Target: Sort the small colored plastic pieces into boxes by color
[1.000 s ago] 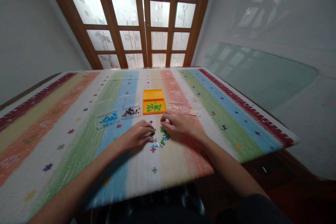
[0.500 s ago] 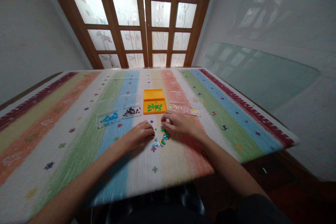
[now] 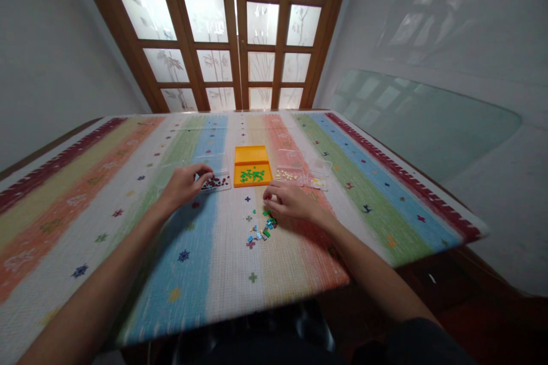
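My left hand (image 3: 185,183) hangs over the left part of a clear box (image 3: 222,187) of dark red-brown pieces. Its thumb and index finger curve together at the tips; anything between them is too small to make out. Blue pieces' box behind that hand is almost wholly hidden. My right hand (image 3: 287,199) rests on the cloth just in front of the orange box (image 3: 236,182), fingers curled and bunched, their contents hidden. Close to its fingertips lies a small loose pile of green, blue and pale pieces (image 3: 259,234). Green pieces (image 3: 252,174) lie inside the orange box.
Right of the orange box stand a clear box of cream pieces (image 3: 289,174) and another with yellow and white pieces (image 3: 317,182). A striped cloth (image 3: 231,274) covers the table. Beyond its far edge is a wooden glazed door (image 3: 240,45).
My left hand has left the loose pile and moved left and away from me, to the dark pieces' box, now covering the blue pieces. My right hand stays nearly still.
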`<state>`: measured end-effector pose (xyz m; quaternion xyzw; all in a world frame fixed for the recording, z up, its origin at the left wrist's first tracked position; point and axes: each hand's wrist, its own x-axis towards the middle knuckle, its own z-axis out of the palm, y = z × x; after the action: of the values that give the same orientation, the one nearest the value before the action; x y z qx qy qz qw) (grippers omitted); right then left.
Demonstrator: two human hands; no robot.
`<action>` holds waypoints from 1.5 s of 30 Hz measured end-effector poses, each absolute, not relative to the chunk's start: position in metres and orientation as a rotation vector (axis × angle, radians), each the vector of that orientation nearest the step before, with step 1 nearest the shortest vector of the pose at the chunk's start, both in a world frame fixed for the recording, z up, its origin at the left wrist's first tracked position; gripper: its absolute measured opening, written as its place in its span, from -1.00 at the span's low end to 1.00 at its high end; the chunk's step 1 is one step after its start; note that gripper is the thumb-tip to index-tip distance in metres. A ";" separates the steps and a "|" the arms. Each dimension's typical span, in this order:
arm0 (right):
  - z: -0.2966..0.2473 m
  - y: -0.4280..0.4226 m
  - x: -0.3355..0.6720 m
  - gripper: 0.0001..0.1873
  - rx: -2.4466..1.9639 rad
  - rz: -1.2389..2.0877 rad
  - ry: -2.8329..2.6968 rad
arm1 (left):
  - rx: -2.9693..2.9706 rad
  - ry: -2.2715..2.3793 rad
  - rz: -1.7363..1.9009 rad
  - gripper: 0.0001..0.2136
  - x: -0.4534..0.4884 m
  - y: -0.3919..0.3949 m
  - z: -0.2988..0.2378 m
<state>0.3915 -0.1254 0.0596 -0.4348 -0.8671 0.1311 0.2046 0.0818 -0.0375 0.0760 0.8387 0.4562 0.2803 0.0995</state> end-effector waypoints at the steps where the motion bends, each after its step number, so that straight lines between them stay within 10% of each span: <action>1: 0.059 -0.125 0.392 -0.89 -1.213 0.363 -2.420 | 2.478 1.369 0.828 -0.78 0.080 -0.034 0.075; 45: 0.047 -0.113 0.386 -0.84 -1.187 0.683 -2.496 | 2.734 0.854 0.959 -0.75 0.107 -0.104 0.020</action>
<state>0.3862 -0.1126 0.0472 -0.4124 -0.8672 0.2373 0.1468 0.1066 -0.1038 0.0196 0.9035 0.2822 0.3169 0.0604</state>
